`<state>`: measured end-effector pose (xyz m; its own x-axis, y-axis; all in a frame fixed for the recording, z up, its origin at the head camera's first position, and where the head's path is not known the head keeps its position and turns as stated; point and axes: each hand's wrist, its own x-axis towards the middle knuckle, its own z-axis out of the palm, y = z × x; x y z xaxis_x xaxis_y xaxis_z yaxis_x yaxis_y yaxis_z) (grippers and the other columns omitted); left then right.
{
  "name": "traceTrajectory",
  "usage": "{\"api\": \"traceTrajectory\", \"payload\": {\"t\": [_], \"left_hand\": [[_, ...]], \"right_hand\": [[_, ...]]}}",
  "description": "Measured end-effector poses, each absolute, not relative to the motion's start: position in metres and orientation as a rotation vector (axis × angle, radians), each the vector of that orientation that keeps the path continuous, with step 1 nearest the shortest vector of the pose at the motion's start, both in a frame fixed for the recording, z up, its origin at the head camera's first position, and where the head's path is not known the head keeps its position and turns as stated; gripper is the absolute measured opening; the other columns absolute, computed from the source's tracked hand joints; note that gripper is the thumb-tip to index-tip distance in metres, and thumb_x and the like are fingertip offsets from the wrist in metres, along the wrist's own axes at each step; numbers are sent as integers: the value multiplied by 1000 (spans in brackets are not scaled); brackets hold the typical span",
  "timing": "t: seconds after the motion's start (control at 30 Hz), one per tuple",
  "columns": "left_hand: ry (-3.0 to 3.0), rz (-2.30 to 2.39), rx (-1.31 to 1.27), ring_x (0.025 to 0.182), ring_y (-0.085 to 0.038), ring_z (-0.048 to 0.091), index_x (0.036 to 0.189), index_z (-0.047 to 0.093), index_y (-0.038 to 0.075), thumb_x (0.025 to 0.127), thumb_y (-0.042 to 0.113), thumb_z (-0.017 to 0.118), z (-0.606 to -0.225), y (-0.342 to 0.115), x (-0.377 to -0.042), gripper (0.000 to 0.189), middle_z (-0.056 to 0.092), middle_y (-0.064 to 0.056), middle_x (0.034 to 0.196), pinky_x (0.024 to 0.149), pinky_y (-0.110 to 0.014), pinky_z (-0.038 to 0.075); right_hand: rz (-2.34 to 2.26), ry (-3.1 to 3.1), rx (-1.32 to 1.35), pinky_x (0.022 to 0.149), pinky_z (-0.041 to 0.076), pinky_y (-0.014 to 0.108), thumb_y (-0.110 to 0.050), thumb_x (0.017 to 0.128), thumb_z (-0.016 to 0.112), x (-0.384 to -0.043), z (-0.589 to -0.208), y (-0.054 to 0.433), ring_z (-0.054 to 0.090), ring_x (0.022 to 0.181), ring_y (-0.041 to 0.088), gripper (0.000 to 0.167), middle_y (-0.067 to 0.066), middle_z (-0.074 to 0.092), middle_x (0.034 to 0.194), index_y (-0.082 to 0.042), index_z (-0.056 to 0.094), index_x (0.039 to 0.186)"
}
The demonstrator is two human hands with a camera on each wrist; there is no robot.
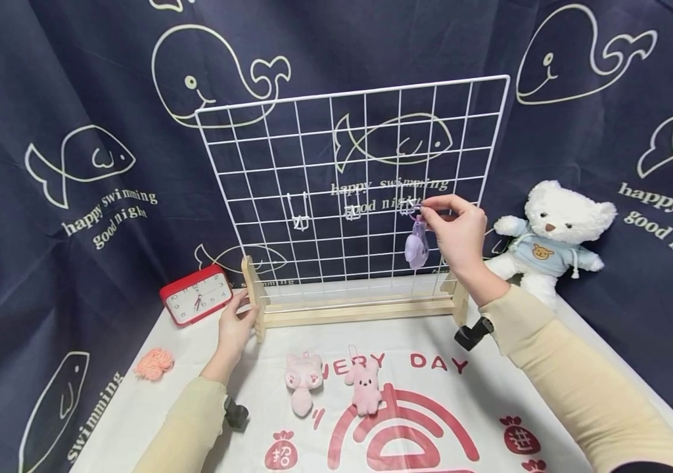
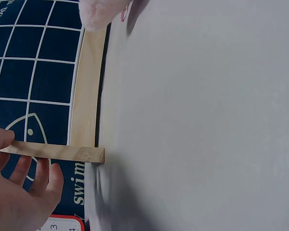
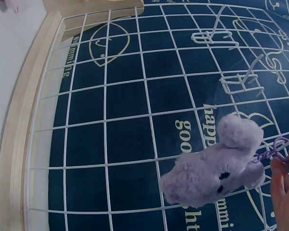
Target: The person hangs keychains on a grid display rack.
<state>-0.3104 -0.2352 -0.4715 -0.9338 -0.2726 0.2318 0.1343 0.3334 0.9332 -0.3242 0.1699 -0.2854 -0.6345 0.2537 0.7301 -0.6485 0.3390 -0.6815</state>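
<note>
In the head view my right hand pinches the purple loop of a fluffy purple plush keychain between thumb and fingertips. The loop is right at the rightmost white hook on a white wire grid, and the plush hangs below it in front of the wires. The right wrist view shows the plush with its purple cord running up to my fingers. My left hand grips the grid stand's left wooden upright, thumb on one side and fingers on the other.
Two more hooks hang on the grid, a left one and a middle one. Two pink plush keychains, a cat-like one and a bear-like one, lie on the table. Around them are a red clock, peach yarn and a white teddy bear.
</note>
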Motion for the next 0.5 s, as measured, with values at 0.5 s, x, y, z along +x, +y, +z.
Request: {"api": "traceTrajectory", "payload": {"t": [0.5], "left_hand": [[-2265,-1635,111,116,-47,62,146,50,0,97,0,64,-470,-237,-310,51,60,-29,132,100,-52,54]], "right_hand": [[1385,-1776,323,57,42,10,11,86,73,-312,-271,152,54,60,-3,9,32,69,85,16,72,92]]}}
